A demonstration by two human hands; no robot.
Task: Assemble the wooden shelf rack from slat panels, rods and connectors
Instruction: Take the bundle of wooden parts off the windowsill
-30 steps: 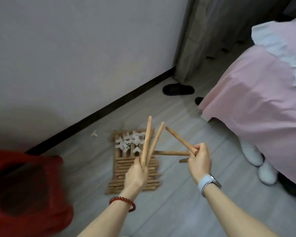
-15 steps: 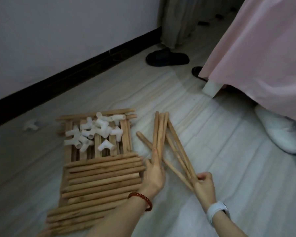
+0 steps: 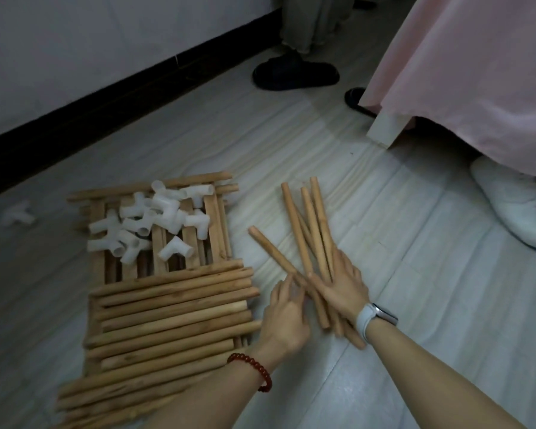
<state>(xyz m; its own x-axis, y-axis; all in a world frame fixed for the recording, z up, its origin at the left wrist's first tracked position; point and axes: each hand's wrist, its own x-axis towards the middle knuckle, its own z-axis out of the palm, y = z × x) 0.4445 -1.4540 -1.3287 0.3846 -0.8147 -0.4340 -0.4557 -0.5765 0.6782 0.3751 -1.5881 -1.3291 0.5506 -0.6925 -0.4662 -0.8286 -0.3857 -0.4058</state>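
R grip (image 3: 342, 286) now atop rods (image 3: 310, 224)

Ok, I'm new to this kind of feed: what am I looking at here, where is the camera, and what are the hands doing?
There is no machine: a person works with bare hands, and the one camera sits on their head, looking down at the floor. The left hand, with a red bead bracelet, touches a rod beside it with its fingers. The right hand, with a watch, lies on a bundle of loose rods fanned out on the floor. To the left lies a slat panel with white connectors heaped on it and more rods stacked across it. One stray connector lies by the wall. Nothing is joined yet.
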